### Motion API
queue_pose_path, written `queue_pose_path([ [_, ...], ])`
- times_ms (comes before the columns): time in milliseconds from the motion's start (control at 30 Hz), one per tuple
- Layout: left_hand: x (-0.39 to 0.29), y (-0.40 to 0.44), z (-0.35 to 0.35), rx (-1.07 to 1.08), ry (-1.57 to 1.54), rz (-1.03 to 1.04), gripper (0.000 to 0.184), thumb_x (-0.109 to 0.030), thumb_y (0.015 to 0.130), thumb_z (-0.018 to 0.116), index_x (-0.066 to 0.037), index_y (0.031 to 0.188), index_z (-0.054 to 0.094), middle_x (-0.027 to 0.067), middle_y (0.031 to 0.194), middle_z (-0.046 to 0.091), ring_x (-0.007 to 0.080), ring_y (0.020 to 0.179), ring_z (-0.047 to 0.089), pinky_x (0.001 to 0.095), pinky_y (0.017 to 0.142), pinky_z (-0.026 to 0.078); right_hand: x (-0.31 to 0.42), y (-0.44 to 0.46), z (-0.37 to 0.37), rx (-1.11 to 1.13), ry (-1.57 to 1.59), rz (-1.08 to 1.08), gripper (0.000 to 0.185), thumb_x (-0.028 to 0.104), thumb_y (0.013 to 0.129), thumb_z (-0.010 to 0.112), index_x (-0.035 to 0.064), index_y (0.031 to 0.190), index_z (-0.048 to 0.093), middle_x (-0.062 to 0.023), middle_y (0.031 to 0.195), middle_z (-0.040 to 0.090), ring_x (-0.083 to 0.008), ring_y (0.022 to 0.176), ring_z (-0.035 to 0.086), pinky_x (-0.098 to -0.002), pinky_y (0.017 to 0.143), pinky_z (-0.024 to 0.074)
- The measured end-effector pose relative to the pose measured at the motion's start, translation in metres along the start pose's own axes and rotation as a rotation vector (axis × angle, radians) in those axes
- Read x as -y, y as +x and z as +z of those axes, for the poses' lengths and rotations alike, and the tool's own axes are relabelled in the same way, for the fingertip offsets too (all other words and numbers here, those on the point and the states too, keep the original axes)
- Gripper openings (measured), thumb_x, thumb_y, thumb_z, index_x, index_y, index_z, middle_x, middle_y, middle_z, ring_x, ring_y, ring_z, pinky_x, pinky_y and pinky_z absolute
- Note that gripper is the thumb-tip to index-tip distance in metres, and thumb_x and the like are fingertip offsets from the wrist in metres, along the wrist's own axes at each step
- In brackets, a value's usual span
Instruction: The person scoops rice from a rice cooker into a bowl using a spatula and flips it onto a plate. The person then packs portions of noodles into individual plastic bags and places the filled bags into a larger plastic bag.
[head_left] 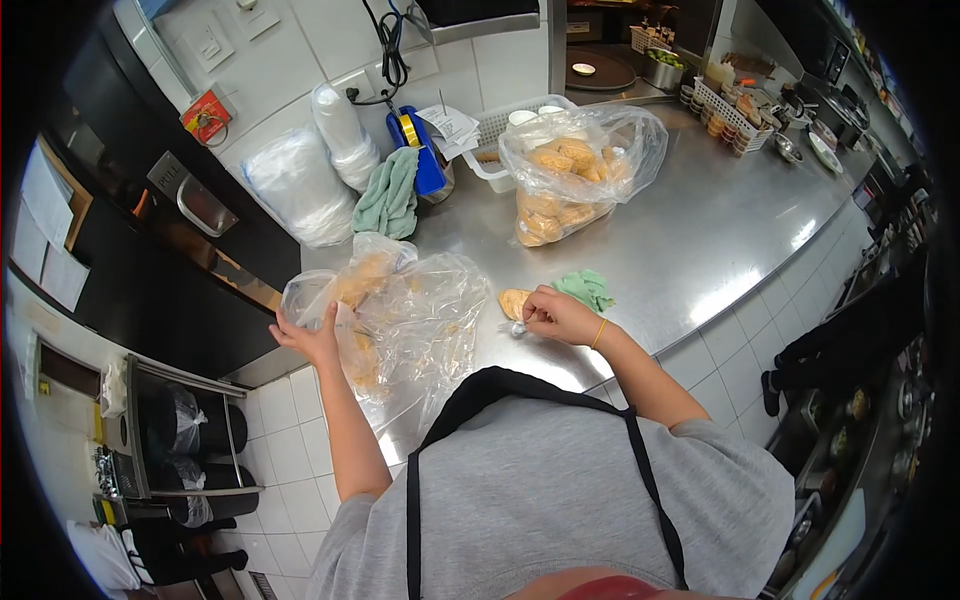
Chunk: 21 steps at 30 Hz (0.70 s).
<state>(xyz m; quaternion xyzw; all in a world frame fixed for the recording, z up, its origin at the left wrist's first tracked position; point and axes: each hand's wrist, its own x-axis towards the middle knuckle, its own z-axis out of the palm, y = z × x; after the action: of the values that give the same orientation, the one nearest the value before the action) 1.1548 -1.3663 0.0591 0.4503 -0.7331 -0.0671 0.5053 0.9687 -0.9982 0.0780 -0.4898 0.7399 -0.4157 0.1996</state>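
My left hand (pixel 312 340) is at the left edge of a large clear plastic bag (pixel 435 310), thumb and fingers apart against the film. Orange-brown food portions (pixel 365 280) show through that bag, which lies spread on the steel counter. My right hand (pixel 560 316) is closed, its fingertips pinching the gathered plastic of a small bagged portion (pixel 514 302) of orange-brown food. Just beyond this hand lies a crumpled green cloth (pixel 586 289). Farther back stands an open clear bag (pixel 560 180) filled with several similar portions.
Behind are a white plastic basket (pixel 492 172), a blue dispenser (pixel 428 172), a green towel (pixel 388 195) and rolls of clear bags (pixel 300 185). A basket of containers (pixel 732 115) stands far right on the steel counter (pixel 690 240). Another person's dark-clothed legs (pixel 840 340) are at right.
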Motion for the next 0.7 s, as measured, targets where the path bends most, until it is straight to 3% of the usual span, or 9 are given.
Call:
queue_pose_path([
  [33, 0.003, 0.005, 0.004, -0.002, 0.0, 0.0, 0.087, -0.03, 0.062, 0.079, -0.007, 0.129, 0.03, 0.0221, 0.127, 0.03, 0.0322, 0.118, 0.035, 0.0417, 0.094, 0.033, 0.001, 0.0, 0.0, 0.013, 0.004, 0.028, 0.015, 0.012, 0.073, 0.06, 0.005, 0.085, 0.053, -0.0069, 0.086, 0.048, -0.0165, 0.069, 0.052, -0.0268, 0.064, 0.0443],
  [100, 0.008, 0.017, 0.011, 0.383, -0.767, -0.407, 0.051, -0.012, 0.073, 0.07, -0.002, 0.115, 0.044, 0.0121, 0.098, 0.053, 0.0167, 0.084, 0.055, 0.0276, 0.072, 0.044, 0.001, -0.001, 0.0, 0.032, 0.022, 0.037, 0.015, 0.013, 0.074, 0.061, 0.0051, 0.085, 0.053, -0.0066, 0.087, 0.048, -0.0157, 0.069, 0.053, -0.0265, 0.065, 0.0444],
  [133, 0.008, 0.023, 0.015, 0.382, -0.767, -0.406, 0.051, -0.012, 0.073, 0.07, -0.002, 0.115, 0.044, 0.0121, 0.098, 0.053, 0.0167, 0.084, 0.055, 0.0276, 0.072, 0.044, 0.002, -0.001, 0.001, 0.053, 0.04, 0.046, 0.015, 0.014, 0.075, 0.061, 0.0052, 0.085, 0.054, -0.0064, 0.087, 0.048, -0.015, 0.068, 0.053, -0.0261, 0.065, 0.0446],
  [200, 0.003, 0.036, 0.025, 0.365, -0.938, -0.227, 0.019, 0.002, 0.078, 0.058, 0.001, 0.096, 0.052, 0.0019, 0.072, 0.054, 0.0063, 0.061, 0.05, 0.0185, 0.056, 0.041, 0.006, 0.001, 0.001, 0.056, 0.057, 0.03, 0.016, 0.014, 0.076, 0.062, 0.0051, 0.086, 0.054, -0.0062, 0.088, 0.048, -0.0142, 0.068, 0.053, -0.026, 0.064, 0.0447],
  [233, -0.008, 0.041, 0.022, 0.361, -0.932, -0.209, 0.007, 0.004, 0.079, 0.055, 0.001, 0.085, 0.054, 0.003, 0.074, 0.055, 0.0079, 0.067, 0.053, 0.0199, 0.061, 0.043, 0.008, 0.001, 0.002, 0.06, 0.074, 0.017, 0.016, 0.014, 0.076, 0.062, 0.005, 0.086, 0.053, -0.0061, 0.088, 0.048, -0.0134, 0.068, 0.053, -0.0259, 0.064, 0.0449],
  [467, -0.087, 0.066, -0.022, 0.341, -1.147, -0.046, 0.005, 0.004, 0.082, 0.053, -0.001, 0.082, 0.054, 0.0028, 0.082, 0.057, 0.0086, 0.075, 0.055, 0.0227, 0.07, 0.047, 0.045, 0.013, -0.004, -0.004, 0.154, -0.033, 0.018, 0.016, 0.077, 0.063, 0.0041, 0.087, 0.053, -0.0059, 0.088, 0.047, -0.013, 0.068, 0.053, -0.0276, 0.067, 0.0461],
  [567, -0.12, 0.062, -0.055, 0.463, -1.284, -0.021, 0.008, 0.005, 0.081, 0.052, -0.002, 0.081, 0.055, 0.0042, 0.085, 0.057, 0.0111, 0.08, 0.055, 0.025, 0.072, 0.047, 0.061, 0.024, -0.005, 0.005, 0.24, -0.067, 0.033, 0.021, 0.075, 0.068, 0.0057, 0.099, 0.051, -0.0066, 0.096, 0.047, -0.0135, 0.073, 0.054, -0.0278, 0.07, 0.0473],
  [633, -0.138, 0.05, -0.07, 0.618, -1.404, 0.022, 0.011, 0.007, 0.079, 0.053, -0.003, 0.079, 0.056, 0.0057, 0.084, 0.056, 0.0133, 0.082, 0.055, 0.0257, 0.073, 0.047, 0.081, 0.03, -0.004, -0.118, 0.319, -0.166, 0.055, 0.016, 0.072, 0.071, 0.0078, 0.118, 0.043, -0.007, 0.117, 0.041, -0.0124, 0.083, 0.051, -0.0261, 0.07, 0.0463],
  [700, -0.154, 0.029, -0.075, 0.712, -1.438, 0.056, 0.011, 0.008, 0.077, 0.053, -0.003, 0.079, 0.056, 0.006, 0.085, 0.056, 0.0133, 0.081, 0.055, 0.0259, 0.073, 0.047, 0.102, 0.035, -0.006, -0.103, 0.363, -0.159, 0.065, 0.017, 0.07, 0.073, 0.0081, 0.123, 0.037, -0.0078, 0.125, 0.035, -0.0141, 0.088, 0.051, -0.0263, 0.073, 0.0456],
])
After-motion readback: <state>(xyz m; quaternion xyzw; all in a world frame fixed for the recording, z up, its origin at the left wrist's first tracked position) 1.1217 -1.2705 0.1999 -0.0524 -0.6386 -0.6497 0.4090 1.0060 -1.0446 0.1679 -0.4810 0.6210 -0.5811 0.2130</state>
